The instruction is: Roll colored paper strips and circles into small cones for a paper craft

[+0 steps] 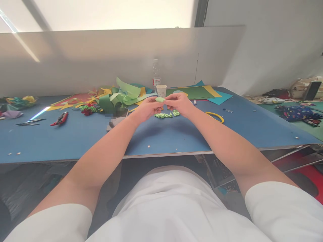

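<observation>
Between the fingertips of both hands is a small light green piece of paper point(159, 99), raised over the blue table. My left hand point(148, 108) pinches its left side, and my right hand point(179, 103) has thumb and fingers closed on its right side. Several small folded green paper pieces point(164, 115) lie on the table just below the hands. Behind them stands a white paper cup point(161, 90), with a clear plastic bottle point(156, 74) at its back. The undersides of the fingers are partly hidden.
Green and yellow paper sheets point(126, 90) are heaped to the left. Red-handled pliers point(60, 119) and scissors point(31, 122) lie farther left on the blue table point(80, 143). A yellow ring-shaped tool point(217, 116) and a pen point(227, 110) are on the right, near a dark green sheet point(194, 92).
</observation>
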Demonstrator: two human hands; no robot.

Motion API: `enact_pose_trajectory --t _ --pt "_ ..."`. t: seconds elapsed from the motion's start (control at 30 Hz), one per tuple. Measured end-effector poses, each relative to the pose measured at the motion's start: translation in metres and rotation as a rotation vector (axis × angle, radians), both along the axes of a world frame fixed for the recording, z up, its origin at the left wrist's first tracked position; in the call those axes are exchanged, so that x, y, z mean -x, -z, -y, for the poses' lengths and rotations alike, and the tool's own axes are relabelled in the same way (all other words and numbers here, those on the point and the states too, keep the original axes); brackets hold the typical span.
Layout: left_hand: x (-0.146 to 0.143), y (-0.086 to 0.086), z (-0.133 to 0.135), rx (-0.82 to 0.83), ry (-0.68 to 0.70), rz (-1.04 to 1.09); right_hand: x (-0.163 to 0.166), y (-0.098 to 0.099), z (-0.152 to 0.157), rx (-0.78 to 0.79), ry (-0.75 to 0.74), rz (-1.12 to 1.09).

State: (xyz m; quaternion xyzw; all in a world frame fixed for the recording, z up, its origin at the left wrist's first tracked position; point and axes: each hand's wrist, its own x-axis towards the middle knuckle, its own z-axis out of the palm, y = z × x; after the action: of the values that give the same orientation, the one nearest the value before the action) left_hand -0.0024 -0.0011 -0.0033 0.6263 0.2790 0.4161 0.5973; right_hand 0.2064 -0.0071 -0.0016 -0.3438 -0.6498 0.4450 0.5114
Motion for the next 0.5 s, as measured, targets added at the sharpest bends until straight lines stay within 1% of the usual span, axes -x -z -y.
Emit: enact_pose_trajectory --t 0.17,0.33,0.5 --pt "-0.0027 -0.0028 0.0032 -0.002 -0.038 0.004 -0.0016 0.0 -0.0005 -0.02 -0.004 -0.001" --pt "0.0002 -0.0046 0.004 -0.056 0.019 -0.03 -0.004 0.0032 -0.0032 -0.049 -0.038 -0.014" --pt "0.0033 -0.0034 0.0008 -0.032 0.043 -0.04 -0.0046 0.0035 -0.0028 -0.06 -0.053 0.008"
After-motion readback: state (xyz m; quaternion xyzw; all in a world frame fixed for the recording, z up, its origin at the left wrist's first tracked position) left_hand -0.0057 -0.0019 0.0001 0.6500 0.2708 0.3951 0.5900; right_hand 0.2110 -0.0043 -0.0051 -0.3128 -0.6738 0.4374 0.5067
